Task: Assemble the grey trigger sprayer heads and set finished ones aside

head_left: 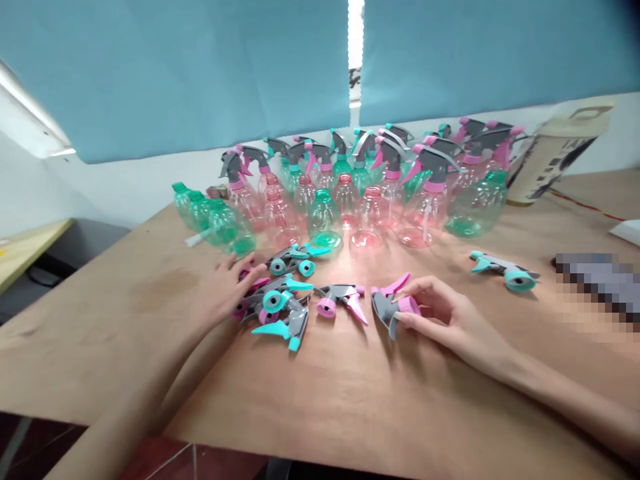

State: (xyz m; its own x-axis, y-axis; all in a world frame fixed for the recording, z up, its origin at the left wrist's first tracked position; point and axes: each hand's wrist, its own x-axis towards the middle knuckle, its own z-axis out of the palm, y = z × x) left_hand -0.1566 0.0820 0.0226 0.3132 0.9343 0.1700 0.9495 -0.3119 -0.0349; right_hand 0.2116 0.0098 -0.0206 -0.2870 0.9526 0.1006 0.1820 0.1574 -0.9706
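Note:
My right hand (445, 312) pinches a grey and pink trigger spray head (387, 308) by its pink collar, at table level. My left hand (227, 288) rests against the left side of a pile of spray heads (290, 300), fingers apart; part of the pile is hidden behind it. Grey bodies with turquoise or pink triggers and collars make up this pile. Between my hands lies one more grey and pink spray head (340, 300). A turquoise and grey spray head (505, 270) lies alone on the right.
Behind the pile stand several uncapped pink and green bottles (323, 220), with bottles wearing spray heads (433, 187) among and behind them. Green bottles (220, 223) lean at the left. A phone-like blurred item (600, 283) and a large cream container (553, 157) are on the right of the wooden table (350, 400).

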